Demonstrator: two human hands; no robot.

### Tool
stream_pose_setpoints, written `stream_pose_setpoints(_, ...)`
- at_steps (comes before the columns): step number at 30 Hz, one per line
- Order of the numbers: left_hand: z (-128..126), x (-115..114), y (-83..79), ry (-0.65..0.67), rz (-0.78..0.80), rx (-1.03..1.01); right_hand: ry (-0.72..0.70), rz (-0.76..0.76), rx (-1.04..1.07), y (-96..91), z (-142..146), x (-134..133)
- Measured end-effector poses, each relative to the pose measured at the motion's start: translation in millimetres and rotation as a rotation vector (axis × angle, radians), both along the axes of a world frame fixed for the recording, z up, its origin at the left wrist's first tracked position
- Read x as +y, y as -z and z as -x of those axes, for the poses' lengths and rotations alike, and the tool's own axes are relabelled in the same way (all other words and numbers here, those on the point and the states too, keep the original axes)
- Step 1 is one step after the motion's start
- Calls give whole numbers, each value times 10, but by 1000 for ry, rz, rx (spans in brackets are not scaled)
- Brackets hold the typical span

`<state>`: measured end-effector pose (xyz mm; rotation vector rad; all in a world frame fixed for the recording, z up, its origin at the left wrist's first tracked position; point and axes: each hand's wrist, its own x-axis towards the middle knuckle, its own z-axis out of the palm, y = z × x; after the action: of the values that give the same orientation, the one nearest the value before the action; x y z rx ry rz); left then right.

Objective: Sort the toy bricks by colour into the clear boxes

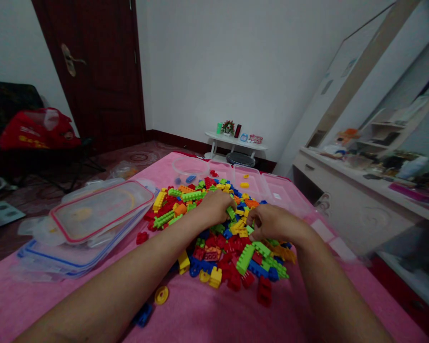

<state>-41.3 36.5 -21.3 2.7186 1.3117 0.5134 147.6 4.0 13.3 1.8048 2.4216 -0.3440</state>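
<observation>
A heap of plastic building bricks [221, 238] in red, yellow, green, blue and orange lies on a pink cloth [207, 314]. My left hand [216, 206] rests on the middle of the heap with its fingers curled round a green brick [230, 212]. My right hand [268, 221] is just to its right, fingers pinched together on small bricks that I cannot name. The two hands are almost touching. A yellow wheel [161, 295] and a blue piece [143, 315] lie loose near my left forearm.
Stacked clear container lids [93, 219] with red and blue rims lie to the left. Clear plastic boxes [257, 183] stand behind the heap. A white dresser [346, 190] is on the right, a dark door [103, 71] and a small white table [236, 140] at the back.
</observation>
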Motion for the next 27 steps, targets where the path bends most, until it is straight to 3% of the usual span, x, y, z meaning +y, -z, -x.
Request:
stream_pose_setpoints(4, 11, 59, -30, -94, -30, -102, 9, -85, 264, 35, 19, 118)
stream_pose_setpoints(8, 10, 54, -130, -124, -85, -334, 159, -237, 853, 101, 122, 180)
stream_pose_setpoints(13, -26, 24, -219, -82, -72, -781, 341, 33, 1566, 215, 370, 145)
stream_pose_setpoints(18, -54, -4, -290, 0, 247, -1068, 421, 200, 1809, 312, 455, 167)
stream_pose_setpoints(27, -15, 37, -285, -241, 1104, -1476, 368, -80, 1920, 243, 390, 152)
